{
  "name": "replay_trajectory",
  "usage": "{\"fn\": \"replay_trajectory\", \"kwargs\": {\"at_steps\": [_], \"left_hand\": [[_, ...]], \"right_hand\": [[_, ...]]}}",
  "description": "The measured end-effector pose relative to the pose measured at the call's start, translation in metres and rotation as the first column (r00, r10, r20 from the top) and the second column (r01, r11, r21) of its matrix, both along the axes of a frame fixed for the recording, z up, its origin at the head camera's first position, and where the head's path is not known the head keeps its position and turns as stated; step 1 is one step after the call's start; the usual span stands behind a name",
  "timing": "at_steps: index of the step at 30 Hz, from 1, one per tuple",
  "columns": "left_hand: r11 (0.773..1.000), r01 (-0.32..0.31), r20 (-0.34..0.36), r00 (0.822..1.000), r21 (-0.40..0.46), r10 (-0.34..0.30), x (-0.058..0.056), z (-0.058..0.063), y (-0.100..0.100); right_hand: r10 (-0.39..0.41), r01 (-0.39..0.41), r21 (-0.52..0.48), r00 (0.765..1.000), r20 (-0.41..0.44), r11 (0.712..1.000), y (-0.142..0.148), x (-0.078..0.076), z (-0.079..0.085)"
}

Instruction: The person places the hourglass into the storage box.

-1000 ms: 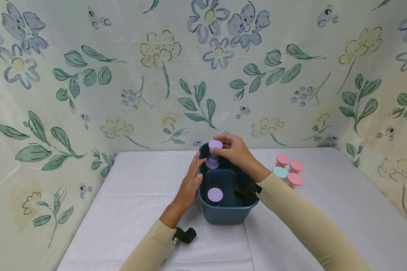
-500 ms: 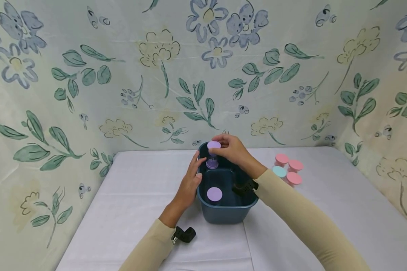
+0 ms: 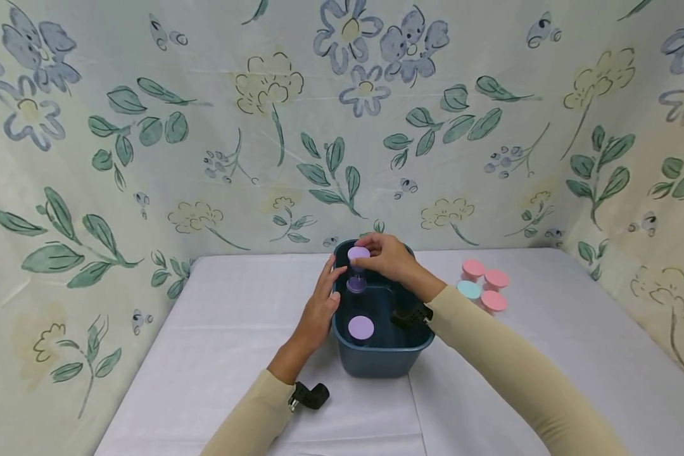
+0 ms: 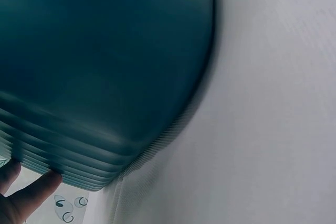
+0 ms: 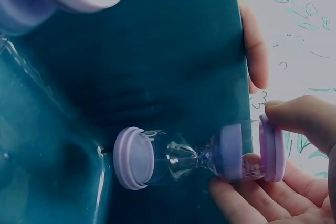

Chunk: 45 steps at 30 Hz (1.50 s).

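With the thumb and fingers of my right hand (image 3: 392,259) I pinch the upper cap of a lilac sand timer (image 5: 198,153), the grip narrowed to the cap's width. The timer is inside the dark blue bin (image 3: 379,364), toward its far left part. Its long axis stands close to upright, one cap up under my fingers and the other pointing down toward the floor of the bin (whether it touches there, I cannot tell). From my right wrist the same axis runs sideways across the view, held cap to the right, free cap to the left, with the purple sand in the bulb nearer my fingers.

My left hand (image 3: 319,303) rests against the bin's left side, fingers nearly straight and spread. A second lilac timer (image 3: 361,327) is in the near part of the bin, its round cap facing up. Out on the white cloth (image 3: 251,304), to the right, are three pink timers (image 3: 495,278) and a light blue one (image 3: 468,290).

Compared with half a second ago, my right hand and the timer sit lower in the head view; my left hand and the second timer have hardly shifted.
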State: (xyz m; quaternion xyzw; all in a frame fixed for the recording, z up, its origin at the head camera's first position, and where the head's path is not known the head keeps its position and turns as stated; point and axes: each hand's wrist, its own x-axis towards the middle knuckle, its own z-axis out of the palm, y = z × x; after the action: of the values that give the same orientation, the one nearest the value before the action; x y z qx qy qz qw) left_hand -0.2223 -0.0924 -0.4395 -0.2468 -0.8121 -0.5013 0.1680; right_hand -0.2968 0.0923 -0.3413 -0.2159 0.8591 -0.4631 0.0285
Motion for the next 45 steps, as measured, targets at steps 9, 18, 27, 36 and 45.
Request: {"fn": "replay_trajectory", "kwargs": {"at_steps": [9, 18, 27, 36, 45], "left_hand": [[1.000, 0.007, 0.016, 1.000, 0.001, -0.007, 0.000, 0.000, 0.001], [1.000, 0.019, 0.014, 1.000, 0.018, -0.019, -0.001, -0.002, 0.001], [1.000, 0.017, 0.020, 1.000, 0.010, -0.017, -0.002, -0.002, -0.001], [1.000, 0.015, 0.021, 1.000, 0.008, -0.015, -0.002, -0.001, -0.002], [1.000, 0.017, 0.031, 0.999, 0.017, -0.018, 0.000, 0.000, -0.001]], "right_hand": [[0.012, -0.012, 0.068, 1.000, -0.003, 0.998, 0.001, 0.000, -0.003], [0.027, -0.023, 0.151, 0.999, -0.021, 0.988, 0.002, 0.002, -0.004], [0.045, -0.038, 0.210, 0.999, -0.031, 0.977, 0.000, -0.002, -0.012], [0.053, -0.057, 0.247, 0.998, 0.021, 0.967, -0.003, -0.003, -0.015], [0.087, -0.106, 0.254, 0.993, 0.084, 0.961, -0.002, -0.003, -0.017]]}}
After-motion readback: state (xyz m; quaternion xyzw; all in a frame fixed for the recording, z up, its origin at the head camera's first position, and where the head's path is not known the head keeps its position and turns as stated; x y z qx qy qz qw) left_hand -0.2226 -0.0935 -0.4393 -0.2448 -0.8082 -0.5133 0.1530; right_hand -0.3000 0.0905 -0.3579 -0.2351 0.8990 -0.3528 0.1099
